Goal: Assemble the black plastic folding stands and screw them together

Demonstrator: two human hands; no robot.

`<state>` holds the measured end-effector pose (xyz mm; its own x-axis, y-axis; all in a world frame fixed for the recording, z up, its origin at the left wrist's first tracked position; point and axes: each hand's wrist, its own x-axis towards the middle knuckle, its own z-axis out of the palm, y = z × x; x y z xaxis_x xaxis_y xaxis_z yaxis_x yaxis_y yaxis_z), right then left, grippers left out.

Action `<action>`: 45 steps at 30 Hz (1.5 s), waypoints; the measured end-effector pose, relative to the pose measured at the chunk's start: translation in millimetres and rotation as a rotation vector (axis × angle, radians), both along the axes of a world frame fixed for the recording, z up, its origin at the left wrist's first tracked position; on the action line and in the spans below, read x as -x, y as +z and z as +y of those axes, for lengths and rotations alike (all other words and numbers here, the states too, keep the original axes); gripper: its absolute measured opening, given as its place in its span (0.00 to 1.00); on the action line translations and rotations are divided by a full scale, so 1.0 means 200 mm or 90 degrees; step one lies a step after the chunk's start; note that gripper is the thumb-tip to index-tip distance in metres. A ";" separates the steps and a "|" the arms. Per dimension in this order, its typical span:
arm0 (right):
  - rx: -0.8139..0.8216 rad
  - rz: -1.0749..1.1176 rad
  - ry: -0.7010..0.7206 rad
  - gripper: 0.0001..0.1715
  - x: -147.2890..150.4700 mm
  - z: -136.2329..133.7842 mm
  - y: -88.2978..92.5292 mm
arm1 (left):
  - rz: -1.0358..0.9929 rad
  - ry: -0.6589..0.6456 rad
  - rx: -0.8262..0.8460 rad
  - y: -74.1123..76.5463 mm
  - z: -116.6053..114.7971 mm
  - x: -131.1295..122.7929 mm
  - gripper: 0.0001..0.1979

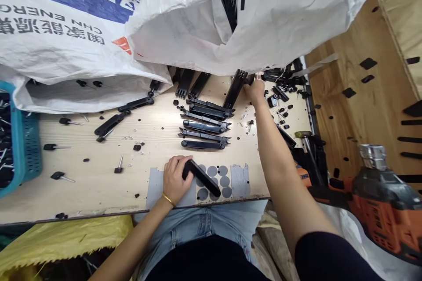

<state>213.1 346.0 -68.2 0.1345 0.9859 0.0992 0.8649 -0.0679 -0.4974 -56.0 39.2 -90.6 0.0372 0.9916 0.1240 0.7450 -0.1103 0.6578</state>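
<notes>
My left hand (176, 179) is closed around one end of a long black plastic bar (206, 181), which slants over a sheet of round grey stickers (224, 181) at the table's front edge. My right hand (255, 90) stretches to the back of the table, by the lip of a white woven bag (184, 48). Its fingers are bent among small black parts, and what they hold is partly hidden. Left of it, an upright-slanting black bar (235, 89) leans. A row of black jointed bars (206, 126) lies in the middle of the table.
A teal basket (29, 149) of black-headed screws stands at far left. Loose black-knobbed screws (58, 176) lie about. Black pieces (286, 77) pile up at back right. An orange and black power tool (382, 202) sits at right. A yellow sack (72, 237) is below the edge.
</notes>
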 end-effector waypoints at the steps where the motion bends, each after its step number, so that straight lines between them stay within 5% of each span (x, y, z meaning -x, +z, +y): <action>1: 0.010 0.076 -0.039 0.24 -0.02 -0.13 0.04 | 0.006 0.007 -0.013 0.01 0.00 0.00 0.17; 4: 0.088 0.419 -0.080 0.24 -0.09 -0.64 0.18 | 0.073 -0.070 -0.072 0.05 0.01 0.01 0.22; 7: 0.202 0.618 -0.093 0.25 -0.10 -1.14 0.27 | 0.163 -0.313 -0.082 0.11 0.06 0.01 0.21; 9: 0.250 0.749 -0.132 0.22 -0.06 -1.37 0.28 | 0.209 -0.411 -0.047 0.15 0.10 -0.01 0.13; 11: 0.292 0.874 -0.169 0.23 0.02 -1.49 0.25 | 0.240 -0.417 0.003 0.18 0.11 -0.03 0.06; 14: 0.307 0.972 -0.203 0.22 0.17 -1.56 0.21 | 0.179 -0.304 0.098 0.23 0.08 -0.05 0.06; 17: 0.301 1.001 -0.180 0.16 0.33 -1.58 0.20 | -0.029 -0.155 0.218 0.26 -0.01 -0.05 0.10; 22: 0.379 0.991 -0.113 0.15 0.49 -1.58 0.23 | -0.305 -0.066 0.349 0.23 -0.14 -0.06 0.13; 27: 0.347 0.842 -0.133 0.21 0.54 -1.55 0.23 | -0.268 -0.042 0.303 0.22 -0.22 -0.07 0.14; 35: 0.329 0.854 -0.081 0.16 0.58 -1.56 0.23 | -0.154 -0.119 0.225 0.24 -0.29 -0.07 0.18; 41: 0.432 0.869 -0.128 0.18 0.60 -1.62 0.20 | -0.058 -0.199 0.287 0.23 -0.37 -0.06 0.17; 45: 0.304 0.886 -0.191 0.17 0.67 -1.71 0.16 | -0.036 -0.175 0.352 0.28 -0.43 -0.09 0.15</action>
<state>80.0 3.2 -35.3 0.0448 0.8072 -0.5885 -0.3435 -0.5407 -0.7679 -37.8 -46.0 -33.9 0.3089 0.8646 -0.3964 0.7006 0.0751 0.7096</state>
